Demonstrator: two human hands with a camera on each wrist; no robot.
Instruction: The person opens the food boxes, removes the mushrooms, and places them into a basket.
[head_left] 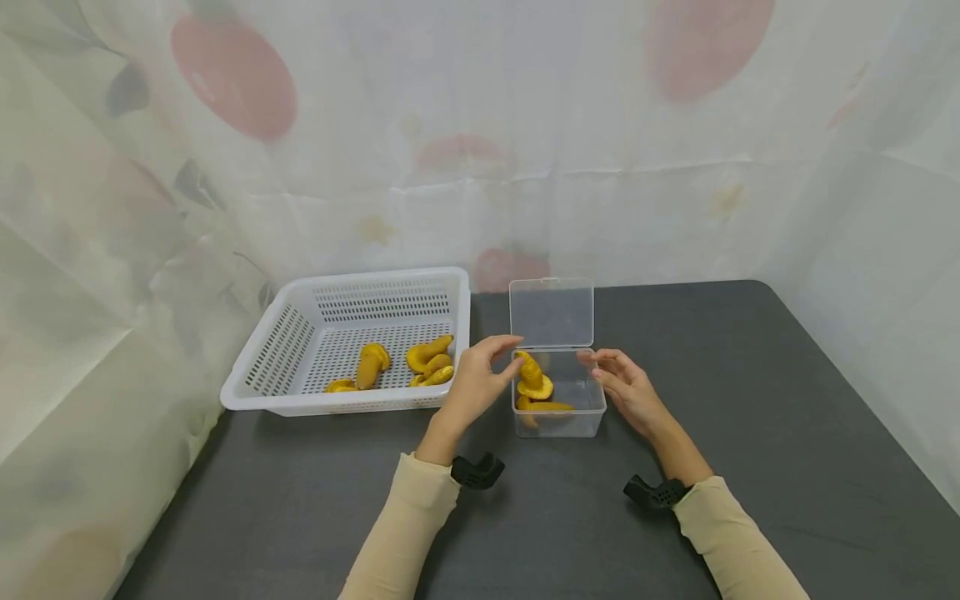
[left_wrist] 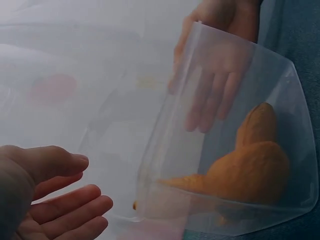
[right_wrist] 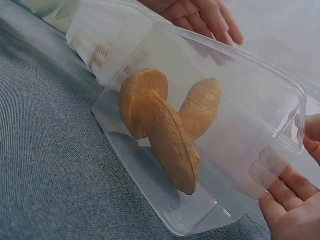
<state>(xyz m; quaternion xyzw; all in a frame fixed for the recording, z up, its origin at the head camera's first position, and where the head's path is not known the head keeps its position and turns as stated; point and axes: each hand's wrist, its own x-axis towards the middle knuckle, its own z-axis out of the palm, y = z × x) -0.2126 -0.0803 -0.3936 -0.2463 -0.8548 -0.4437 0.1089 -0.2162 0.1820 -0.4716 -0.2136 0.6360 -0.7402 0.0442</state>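
Note:
A clear plastic box [head_left: 577, 423] with its hinged lid [head_left: 552, 312] raised stands between both hands. Inside, one yellow mushroom [head_left: 531, 372] leans with its stem up at the left wall; another yellow mushroom [head_left: 551, 407] lies below it, both seen through the plastic [right_wrist: 172, 142]. My left hand [head_left: 480, 375] hovers at the box's left rim, thumb and fingers apart with nothing between them, as the left wrist view shows too. At the right wall, my right hand [head_left: 630, 390] touches the box, its fingers extended along the outside and its thumb close to the rim.
To the left stands a white perforated basket [head_left: 255, 396] holding several yellow mushrooms [head_left: 371, 367]. Both sit on a dark grey table [head_left: 750, 400], with a printed curtain [head_left: 600, 133] hanging behind. A black wrist mount [head_left: 478, 472] is on each arm.

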